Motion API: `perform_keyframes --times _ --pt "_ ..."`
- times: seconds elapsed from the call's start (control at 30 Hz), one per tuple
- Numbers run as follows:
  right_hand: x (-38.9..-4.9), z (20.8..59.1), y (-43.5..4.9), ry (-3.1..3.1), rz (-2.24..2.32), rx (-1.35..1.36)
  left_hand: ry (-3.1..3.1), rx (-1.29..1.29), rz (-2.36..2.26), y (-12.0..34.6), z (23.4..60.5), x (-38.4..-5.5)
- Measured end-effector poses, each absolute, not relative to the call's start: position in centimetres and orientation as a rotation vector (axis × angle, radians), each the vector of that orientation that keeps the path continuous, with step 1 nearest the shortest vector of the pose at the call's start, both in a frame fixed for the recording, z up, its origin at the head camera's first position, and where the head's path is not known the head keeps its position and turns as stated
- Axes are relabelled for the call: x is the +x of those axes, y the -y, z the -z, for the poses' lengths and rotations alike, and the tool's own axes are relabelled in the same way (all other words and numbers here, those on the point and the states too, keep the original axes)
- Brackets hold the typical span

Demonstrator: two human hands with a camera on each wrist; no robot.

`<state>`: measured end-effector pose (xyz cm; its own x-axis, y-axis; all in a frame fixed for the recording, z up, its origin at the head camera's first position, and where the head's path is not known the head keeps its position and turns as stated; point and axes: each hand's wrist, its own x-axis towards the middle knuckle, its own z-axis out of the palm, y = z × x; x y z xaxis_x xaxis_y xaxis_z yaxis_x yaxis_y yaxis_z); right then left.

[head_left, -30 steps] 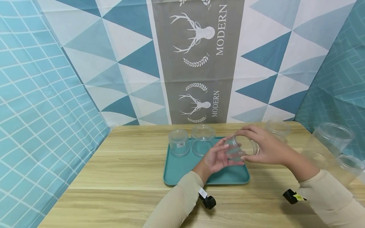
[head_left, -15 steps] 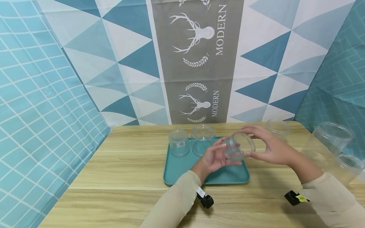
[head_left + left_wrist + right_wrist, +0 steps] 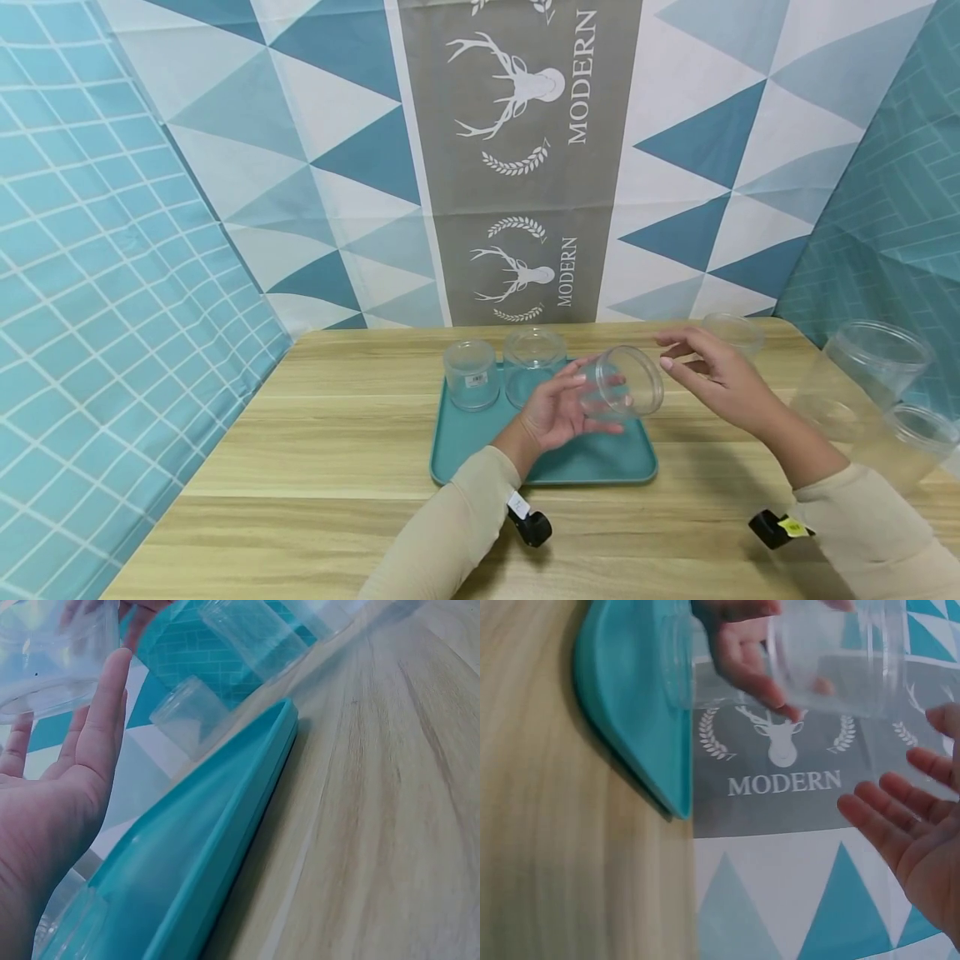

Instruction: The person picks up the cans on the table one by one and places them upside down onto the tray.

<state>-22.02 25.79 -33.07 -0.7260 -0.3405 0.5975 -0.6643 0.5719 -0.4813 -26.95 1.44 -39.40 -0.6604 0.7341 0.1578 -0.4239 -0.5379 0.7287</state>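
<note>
My left hand (image 3: 553, 414) holds a clear plastic jar (image 3: 628, 383) above the tray, tilted with its open rim toward the right. The thumb and fingers spread around its base end, as the left wrist view shows on the jar (image 3: 56, 664). To the right of the rim, my right hand (image 3: 712, 377) is raised with fingers loosely bent, apart from the jar. In the right wrist view that hand (image 3: 922, 832) has nothing between its fingers. Below is a teal tray (image 3: 487, 454), where two clear jars stand upright, one with a label (image 3: 471, 375) and another beside it (image 3: 534, 367).
More clear containers stand at the right of the wooden table (image 3: 315, 467): one at the back (image 3: 735, 332), a tall one (image 3: 873, 367) and a shorter one (image 3: 918, 433). Patterned cloth (image 3: 525, 167) hangs behind the table.
My right hand has let go of the jar and drawn away to the right. The left hand has shifted slightly left with the jar, whose rim has turned more toward the camera.
</note>
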Motion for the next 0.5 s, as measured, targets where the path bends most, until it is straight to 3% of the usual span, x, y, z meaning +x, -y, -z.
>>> perform_keyframes --times 0.5 --pt "-22.7 34.6 -25.9 2.601 -0.988 0.561 -1.047 0.690 -2.159 0.2 37.8 -26.5"
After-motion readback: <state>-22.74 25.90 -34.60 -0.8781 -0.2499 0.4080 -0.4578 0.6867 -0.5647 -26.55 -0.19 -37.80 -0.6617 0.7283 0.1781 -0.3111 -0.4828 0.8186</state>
